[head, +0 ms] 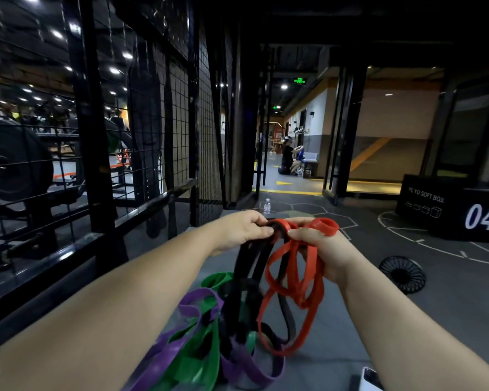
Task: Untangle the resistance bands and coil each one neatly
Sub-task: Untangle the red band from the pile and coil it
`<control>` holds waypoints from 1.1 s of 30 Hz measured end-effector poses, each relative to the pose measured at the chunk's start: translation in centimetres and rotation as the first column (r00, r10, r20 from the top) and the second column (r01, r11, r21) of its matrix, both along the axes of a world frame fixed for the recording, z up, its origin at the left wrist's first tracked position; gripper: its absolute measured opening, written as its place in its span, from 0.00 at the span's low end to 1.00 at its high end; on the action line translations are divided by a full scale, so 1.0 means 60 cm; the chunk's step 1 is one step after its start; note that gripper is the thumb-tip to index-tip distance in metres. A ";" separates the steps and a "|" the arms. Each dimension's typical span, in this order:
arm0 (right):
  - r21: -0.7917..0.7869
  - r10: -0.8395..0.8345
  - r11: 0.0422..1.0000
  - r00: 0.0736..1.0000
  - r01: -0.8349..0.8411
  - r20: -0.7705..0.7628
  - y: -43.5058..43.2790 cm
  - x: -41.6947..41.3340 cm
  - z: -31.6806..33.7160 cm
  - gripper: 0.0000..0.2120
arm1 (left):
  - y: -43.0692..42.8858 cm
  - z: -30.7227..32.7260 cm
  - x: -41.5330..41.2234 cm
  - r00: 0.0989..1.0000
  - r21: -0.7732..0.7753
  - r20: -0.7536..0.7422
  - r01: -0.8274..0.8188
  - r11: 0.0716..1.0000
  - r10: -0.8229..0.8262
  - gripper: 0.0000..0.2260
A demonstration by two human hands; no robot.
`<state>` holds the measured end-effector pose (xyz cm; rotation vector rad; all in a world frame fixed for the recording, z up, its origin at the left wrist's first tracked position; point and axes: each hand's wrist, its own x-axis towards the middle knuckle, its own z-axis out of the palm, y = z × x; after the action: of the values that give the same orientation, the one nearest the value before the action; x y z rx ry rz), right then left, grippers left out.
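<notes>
red band (pixel 302 299) pinched by right hand (pixel 326 251), black band (pixel 242 263) by left hand (pixel 242 230) (dangling below)

This is a gym: a black foam box (pixel 446 207) printed "PLYO SOFT BOX" and "04" stands on the dark rubber floor (pixel 407 320), which carries painted white lines (pixel 393 230) and hexagon outlines. Behind a black wire-mesh partition (pixel 178 122) on the left stand exercise machines (pixel 68 176) and a large round weight plate (pixel 14 165) under rows of ceiling spotlights. A tangle of coloured resistance bands (pixel 294 277) in the foreground and a corridor with a green exit sign (pixel 299 80) fit the same setting.
</notes>
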<state>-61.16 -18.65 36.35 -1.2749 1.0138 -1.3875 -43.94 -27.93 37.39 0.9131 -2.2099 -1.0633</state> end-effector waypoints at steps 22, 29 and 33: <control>-0.108 -0.241 0.970 0.877 0.216 -0.416 -0.025 -0.002 0.020 0.16 | 0.024 0.127 0.021 0.983 -0.065 -0.119 0.133 0.989 -0.140 0.15; 0.077 -0.195 0.978 0.981 0.192 0.025 -0.023 0.001 0.031 0.13 | 0.020 0.138 0.023 0.987 -0.169 0.155 0.057 0.984 -0.031 0.31; 0.118 -0.286 0.951 0.958 0.287 -0.023 -0.027 -0.010 0.031 0.15 | 0.009 0.137 0.041 0.972 -0.270 0.228 0.015 0.963 0.049 0.22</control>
<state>-61.77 -20.28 38.23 -1.0727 1.3068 -1.5147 -41.46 -27.39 45.59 0.9712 -2.4569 -0.6492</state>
